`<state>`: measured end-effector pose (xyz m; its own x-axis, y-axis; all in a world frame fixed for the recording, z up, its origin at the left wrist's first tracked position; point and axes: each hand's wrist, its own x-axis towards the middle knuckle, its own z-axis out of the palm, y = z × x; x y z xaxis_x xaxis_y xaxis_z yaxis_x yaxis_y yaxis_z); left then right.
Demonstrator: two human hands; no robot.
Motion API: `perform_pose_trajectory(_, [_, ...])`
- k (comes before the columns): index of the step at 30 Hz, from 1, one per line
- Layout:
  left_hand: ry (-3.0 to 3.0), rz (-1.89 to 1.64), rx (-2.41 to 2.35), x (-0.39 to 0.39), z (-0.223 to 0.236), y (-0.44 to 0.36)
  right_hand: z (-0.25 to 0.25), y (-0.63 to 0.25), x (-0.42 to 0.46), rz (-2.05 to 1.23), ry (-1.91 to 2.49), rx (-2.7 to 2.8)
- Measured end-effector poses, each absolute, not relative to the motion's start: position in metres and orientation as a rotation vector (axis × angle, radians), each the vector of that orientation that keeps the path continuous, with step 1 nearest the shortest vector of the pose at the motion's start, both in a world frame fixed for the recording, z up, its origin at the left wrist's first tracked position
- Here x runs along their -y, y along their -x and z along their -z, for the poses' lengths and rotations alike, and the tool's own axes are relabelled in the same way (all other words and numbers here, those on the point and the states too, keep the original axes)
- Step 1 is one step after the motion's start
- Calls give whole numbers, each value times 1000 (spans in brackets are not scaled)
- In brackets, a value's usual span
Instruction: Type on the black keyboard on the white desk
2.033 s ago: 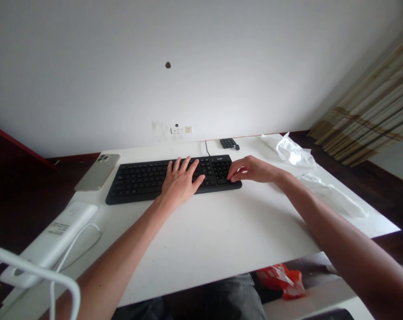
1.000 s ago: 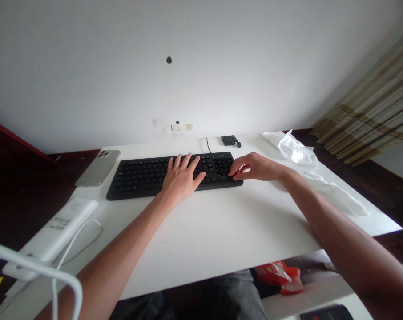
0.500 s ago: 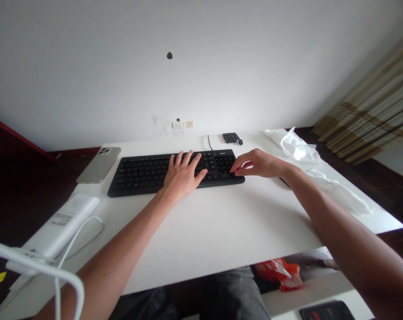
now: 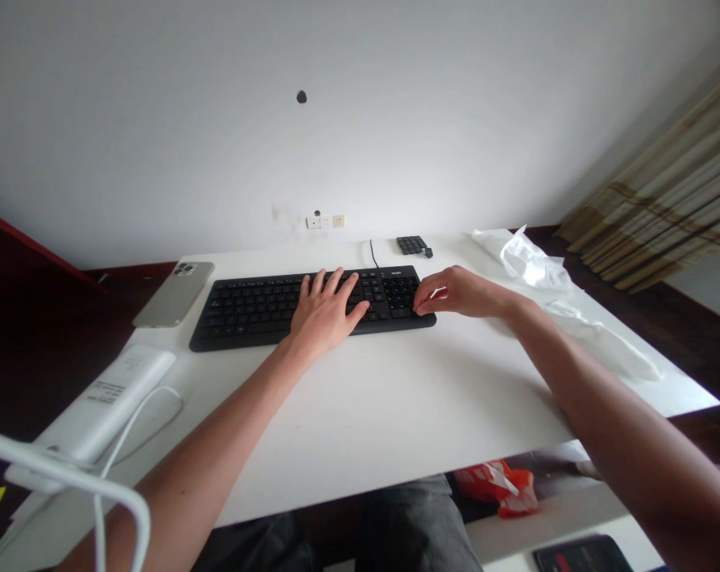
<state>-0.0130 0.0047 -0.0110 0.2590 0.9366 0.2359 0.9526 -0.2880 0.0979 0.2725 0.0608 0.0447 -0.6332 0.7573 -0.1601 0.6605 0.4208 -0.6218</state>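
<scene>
My left hand rests flat on the left-middle keys of a black computer keyboard, fingers spread. My right hand sits at the keyboard's right end, its curled fingertips on the number pad. Neither hand holds anything. The keyboard lies on a white desk. Left of it lies a titanium-coloured smartphone, face down with its camera cluster showing. A small black keypad sits at the back edge of the desk, beyond my right hand.
Crumpled white plastic film lies at the desk's right. A white cabled device lies at the near left. An orange bag and a dark phone lie below the desk's near edge, beyond which my grey trousers show.
The whole scene sits slightly higher in the view. Both hands stay on the keyboard, with only small shifts of the fingers.
</scene>
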Motion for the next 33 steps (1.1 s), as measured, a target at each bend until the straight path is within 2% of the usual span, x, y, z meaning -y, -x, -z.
perform_pose_trajectory(4, [2440,401,1821,-6,14,14,-42,-269,-61,-941,1332,2527])
perform_pose_trajectory(9, [2429,421,1824,-7,16,14,-40,-264,-63,-1017,1380,2513])
perform_pose_trajectory(13, [2436,415,1840,-6,14,14,-41,-261,-67,-1156,1592,2444])
perform_pose_trajectory(20, [2458,433,1845,-5,13,16,-53,-257,-83,-1156,1895,2560])
perform_pose_trajectory(28, [2466,455,1863,-4,12,16,-68,-224,-88,-767,2083,2763])
perform_pose_trajectory(33, [2452,450,1851,-4,13,17,-69,-216,-83,-664,2083,2790])
